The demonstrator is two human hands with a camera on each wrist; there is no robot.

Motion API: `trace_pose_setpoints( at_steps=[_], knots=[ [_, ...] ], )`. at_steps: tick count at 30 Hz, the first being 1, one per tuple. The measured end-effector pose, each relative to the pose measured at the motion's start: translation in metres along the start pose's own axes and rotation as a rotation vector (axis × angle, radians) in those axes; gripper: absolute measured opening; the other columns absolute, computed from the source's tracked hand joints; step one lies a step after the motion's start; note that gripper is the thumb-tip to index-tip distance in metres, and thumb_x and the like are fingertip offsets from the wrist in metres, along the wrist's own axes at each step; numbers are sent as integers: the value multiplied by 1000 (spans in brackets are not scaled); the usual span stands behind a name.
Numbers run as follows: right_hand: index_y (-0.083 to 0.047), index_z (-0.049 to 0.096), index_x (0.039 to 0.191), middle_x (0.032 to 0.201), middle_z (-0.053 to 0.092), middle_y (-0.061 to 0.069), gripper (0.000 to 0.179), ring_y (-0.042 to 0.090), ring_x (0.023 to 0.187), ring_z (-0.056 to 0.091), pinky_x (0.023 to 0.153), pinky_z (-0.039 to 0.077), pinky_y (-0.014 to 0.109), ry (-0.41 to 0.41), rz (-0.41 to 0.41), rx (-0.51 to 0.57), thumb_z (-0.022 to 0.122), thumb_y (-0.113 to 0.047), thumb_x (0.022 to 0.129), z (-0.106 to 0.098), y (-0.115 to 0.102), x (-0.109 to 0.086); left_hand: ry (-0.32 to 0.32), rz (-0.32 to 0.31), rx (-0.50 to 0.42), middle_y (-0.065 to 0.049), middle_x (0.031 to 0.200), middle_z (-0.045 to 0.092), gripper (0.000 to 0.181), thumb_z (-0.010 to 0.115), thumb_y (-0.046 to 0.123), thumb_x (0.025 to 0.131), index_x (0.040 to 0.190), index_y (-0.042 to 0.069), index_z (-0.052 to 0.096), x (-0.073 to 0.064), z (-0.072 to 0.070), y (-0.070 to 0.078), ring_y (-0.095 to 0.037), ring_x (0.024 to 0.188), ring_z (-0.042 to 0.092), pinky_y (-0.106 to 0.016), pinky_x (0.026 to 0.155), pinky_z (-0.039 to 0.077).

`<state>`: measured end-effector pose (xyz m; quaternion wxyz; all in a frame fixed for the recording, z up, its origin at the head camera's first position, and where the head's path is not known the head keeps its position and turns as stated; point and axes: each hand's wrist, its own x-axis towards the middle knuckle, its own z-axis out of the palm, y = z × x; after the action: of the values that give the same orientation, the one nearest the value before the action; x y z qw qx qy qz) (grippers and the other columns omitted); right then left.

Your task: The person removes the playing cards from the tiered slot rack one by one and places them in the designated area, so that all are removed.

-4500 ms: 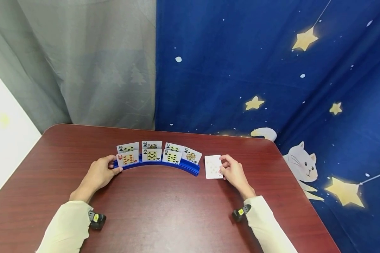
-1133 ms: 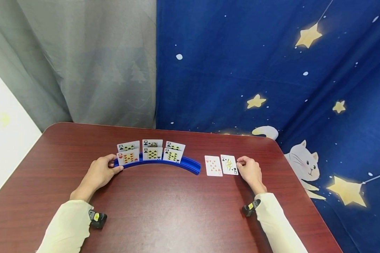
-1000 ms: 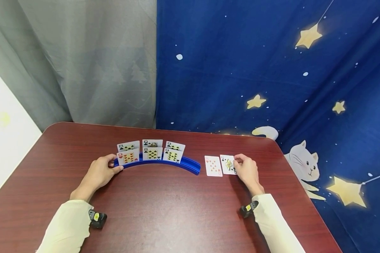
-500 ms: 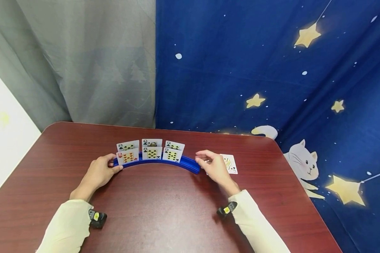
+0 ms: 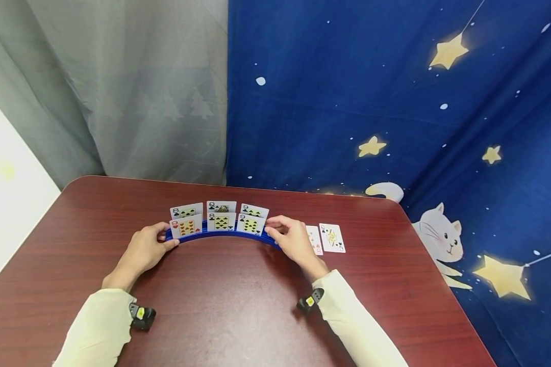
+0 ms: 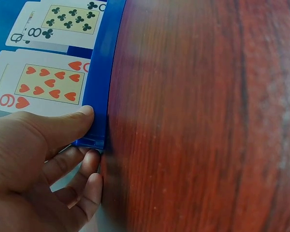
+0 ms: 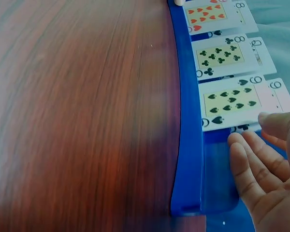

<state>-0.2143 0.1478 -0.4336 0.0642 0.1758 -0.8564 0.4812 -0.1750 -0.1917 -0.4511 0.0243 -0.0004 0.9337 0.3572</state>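
Note:
My left hand (image 5: 143, 251) grips the left end of a curved blue card holder (image 5: 204, 236), thumb on its front rim. Upright in it stand pairs of playing cards: a nine of hearts (image 6: 50, 79) at left, an eight of clubs (image 7: 220, 55) in the middle, a nine of spades (image 7: 229, 102) at right, each with another card behind. At that rightmost pair, my right hand (image 5: 296, 243) pinches the nine of spades by its outer edge. Its thumb overlaps the card; an index finger passes behind, partly hidden. The other fingers hang relaxed over the holder's right section.
Right of the holder, a red hearts card (image 5: 315, 240), partly covered by my right hand, and a black queen (image 5: 332, 238) lie face up on the brown table (image 5: 229, 306). Grey and blue curtains (image 5: 303, 102) hang behind the table's far edge.
The queen from the holder's right end now lies on the table beside the hearts card. My right hand has moved left from there to the nine of spades. The left hand has stayed put.

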Motion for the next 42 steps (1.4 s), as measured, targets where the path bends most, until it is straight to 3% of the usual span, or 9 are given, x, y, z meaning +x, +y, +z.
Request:
trace_pose_setpoints(
  at_steps=[5,9,15,24,29,32,38,42],
  knots=[
    [-4,75,95,80,75,8,10,12,64,65,56,49,19,40,-55,-97,76,-9,86,6,-4,4,1,-2,0,-28,108,65,44,69,17,93,125,-10,55,0,0,0,-36,96,60,-54,86,49],
    [-4,76,93,73,73,8,8,18,59,65,54,48,18,47,-61,-115,75,-10,87,8,-4,6,5,-4,4,-28,108,66,45,69,18,93,126,-10,55,-1,0,-1,-36,96,61,-54,86,49],
    [-3,76,97,77,73,14,11,31,65,70,51,53,23,23,20,-18,74,-10,89,4,-4,4,3,0,1,-28,108,66,45,69,18,93,126,-10,55,0,1,-3,-36,97,62,-54,86,49],
    [-6,76,98,92,75,14,12,25,57,70,56,58,40,44,98,50,74,-15,90,-14,-9,1,6,7,6,-28,107,66,45,69,19,93,125,-10,55,0,1,-4,-37,96,61,-55,86,48],
    [6,71,100,92,72,25,14,39,76,72,61,59,43,30,113,199,69,-5,92,-28,-5,-2,11,20,4,-28,106,67,43,69,18,93,123,-10,56,1,1,-5,-38,98,63,-55,86,48],
    [12,67,102,93,70,31,15,40,83,71,65,59,45,18,124,271,66,-1,93,-38,-1,-3,14,22,3,-27,106,67,42,69,18,93,123,-9,57,1,1,-5,-38,98,62,-55,85,48],
    [15,64,103,92,69,33,16,19,73,71,74,57,51,31,152,277,64,2,93,-60,7,-6,17,20,0,-26,106,67,40,68,17,93,122,-8,57,1,2,-5,-37,97,62,-54,85,48],
    [15,62,104,91,69,32,16,11,68,68,72,59,43,74,181,250,64,4,93,-75,13,-8,16,19,-2,-26,105,67,40,69,17,93,122,-9,57,1,2,-4,-36,96,62,-54,84,49]
  ],
)
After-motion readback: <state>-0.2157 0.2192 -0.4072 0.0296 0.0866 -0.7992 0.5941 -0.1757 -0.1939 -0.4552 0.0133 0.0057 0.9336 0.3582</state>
